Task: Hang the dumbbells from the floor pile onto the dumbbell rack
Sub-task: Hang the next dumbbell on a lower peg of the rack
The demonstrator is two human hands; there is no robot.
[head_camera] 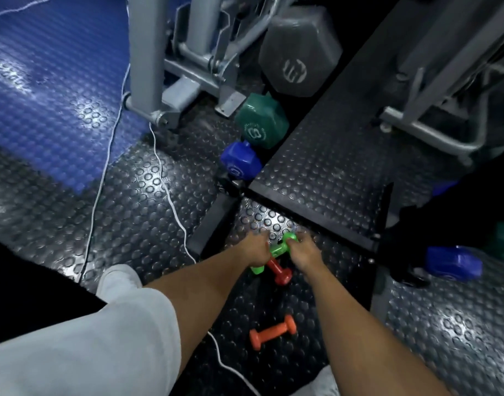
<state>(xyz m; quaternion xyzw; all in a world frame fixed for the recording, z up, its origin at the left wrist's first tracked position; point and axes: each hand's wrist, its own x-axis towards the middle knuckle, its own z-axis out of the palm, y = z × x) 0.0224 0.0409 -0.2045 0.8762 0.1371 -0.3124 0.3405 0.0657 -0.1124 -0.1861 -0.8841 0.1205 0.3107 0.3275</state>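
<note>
1. Both hands reach down to the bright green dumbbell [278, 248] on the studded rubber floor [148, 212]; the left hand [255, 250] and right hand [303, 252] flank its handle.
2. Its long axis runs diagonally between the fingers, far head just beyond the right fingertips, near head under the left palm.
3. Fingers curl around it; whether they grip firmly cannot be told.
4. A red dumbbell [279, 271] lies just behind, an orange dumbbell [273, 331] nearer the person; all look smooth and glossy-coated.
</note>
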